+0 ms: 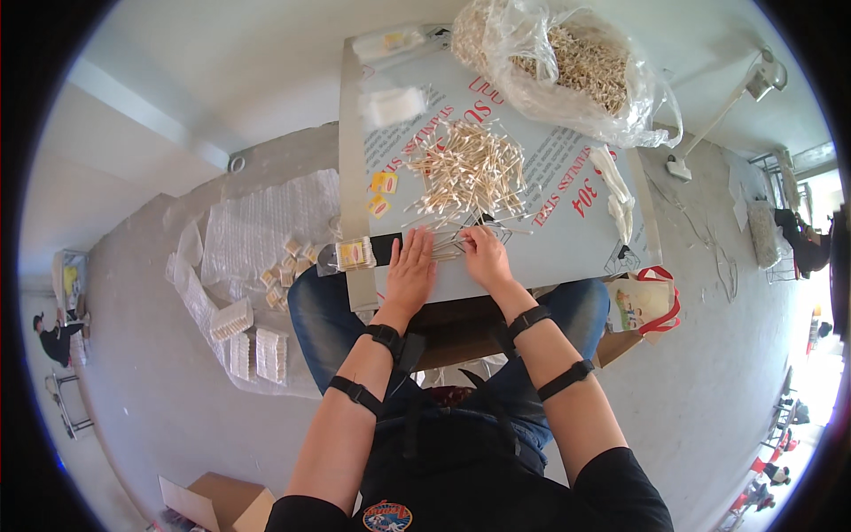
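A loose heap of cotton swabs (472, 168) lies on the grey metal-topped table in front of me. My left hand (412, 268) rests flat near the table's front edge, fingers stretched out, over the end of a black strip (386, 248). Just left of that strip is a small clear pack with a yellow label (355, 254). My right hand (486, 259) is closed, its fingertips pinched at the ends of a few swabs lying between both hands. Its palm side is hidden. Two yellow label cards (383, 183) lie left of the heap.
A big clear plastic bag (581, 75) full of swabs stands at the table's back right. White gloves (615, 195) lie along the right side, a white stack (394, 106) at the left. Packed swab bundles (271, 355) sit on plastic sheeting on the floor. A tote bag (640, 301) stands beside my right knee.
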{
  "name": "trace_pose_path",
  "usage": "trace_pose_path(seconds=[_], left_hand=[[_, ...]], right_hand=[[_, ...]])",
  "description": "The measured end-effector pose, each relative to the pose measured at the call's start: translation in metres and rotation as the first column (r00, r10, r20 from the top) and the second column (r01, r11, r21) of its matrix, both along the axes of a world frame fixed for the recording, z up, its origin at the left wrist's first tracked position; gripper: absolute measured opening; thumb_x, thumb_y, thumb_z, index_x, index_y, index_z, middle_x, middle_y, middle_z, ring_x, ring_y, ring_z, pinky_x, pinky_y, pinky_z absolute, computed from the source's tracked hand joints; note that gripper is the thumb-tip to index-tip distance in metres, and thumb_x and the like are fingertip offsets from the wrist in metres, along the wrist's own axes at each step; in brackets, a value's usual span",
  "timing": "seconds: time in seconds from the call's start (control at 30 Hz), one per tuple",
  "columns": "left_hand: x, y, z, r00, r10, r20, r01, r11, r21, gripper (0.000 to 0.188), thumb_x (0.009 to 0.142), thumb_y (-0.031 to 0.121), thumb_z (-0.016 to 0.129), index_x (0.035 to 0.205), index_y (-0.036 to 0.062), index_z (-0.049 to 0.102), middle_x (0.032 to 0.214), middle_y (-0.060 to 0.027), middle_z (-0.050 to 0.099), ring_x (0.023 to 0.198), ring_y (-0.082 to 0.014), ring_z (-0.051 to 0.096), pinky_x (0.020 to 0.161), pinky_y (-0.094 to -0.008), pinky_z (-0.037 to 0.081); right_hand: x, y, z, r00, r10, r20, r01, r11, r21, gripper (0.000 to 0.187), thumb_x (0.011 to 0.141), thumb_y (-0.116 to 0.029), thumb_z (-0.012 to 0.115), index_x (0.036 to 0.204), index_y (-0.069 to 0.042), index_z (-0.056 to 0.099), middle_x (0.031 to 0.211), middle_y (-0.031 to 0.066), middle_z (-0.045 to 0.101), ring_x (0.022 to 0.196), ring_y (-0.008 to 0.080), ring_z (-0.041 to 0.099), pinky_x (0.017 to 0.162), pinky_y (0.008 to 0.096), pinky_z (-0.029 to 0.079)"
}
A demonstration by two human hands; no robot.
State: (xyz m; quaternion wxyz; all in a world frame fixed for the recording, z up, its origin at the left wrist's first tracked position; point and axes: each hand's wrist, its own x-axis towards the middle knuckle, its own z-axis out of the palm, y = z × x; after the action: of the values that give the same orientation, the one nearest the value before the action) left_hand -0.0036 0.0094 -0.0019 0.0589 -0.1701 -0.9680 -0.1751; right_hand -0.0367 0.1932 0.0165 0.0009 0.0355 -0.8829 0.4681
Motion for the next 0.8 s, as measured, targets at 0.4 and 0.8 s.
trace_pose_path(seconds=[0.4,0.8], left_hand=[[0.02,-0.007,0.001,0.998,0.032,0.053,-0.032,0.999,-0.009,0.06,0.094,0.024,0.053,0.148,0.0084,0.033,0.156,-0.0118,0.03,0.143,-0.0274,0.029,0.117,-0.0481,0.019],[0.02,-0.004,0.003,0.999,0.026,0.039,-0.026,1.0,0.011,0.06,0.092,0.025,0.057,0.146,0.0084,0.037,0.154,-0.0136,0.032,0.143,-0.0288,0.029,0.116,-0.0491,0.02]], right_hand=[[0.007,-0.01,0.004,0.997,-0.024,-0.068,0.033,0.992,0.123,0.013,0.084,-0.005,0.061,0.096,-0.007,0.066,0.096,0.0125,0.062,0.091,0.0349,0.062,0.08,0.0434,0.051],[0.001,-0.017,0.005,1.0,0.025,-0.013,-0.023,0.99,0.141,0.013,0.087,-0.008,0.057,0.099,-0.008,0.063,0.101,0.0133,0.061,0.088,0.0377,0.063,0.077,0.0457,0.052]])
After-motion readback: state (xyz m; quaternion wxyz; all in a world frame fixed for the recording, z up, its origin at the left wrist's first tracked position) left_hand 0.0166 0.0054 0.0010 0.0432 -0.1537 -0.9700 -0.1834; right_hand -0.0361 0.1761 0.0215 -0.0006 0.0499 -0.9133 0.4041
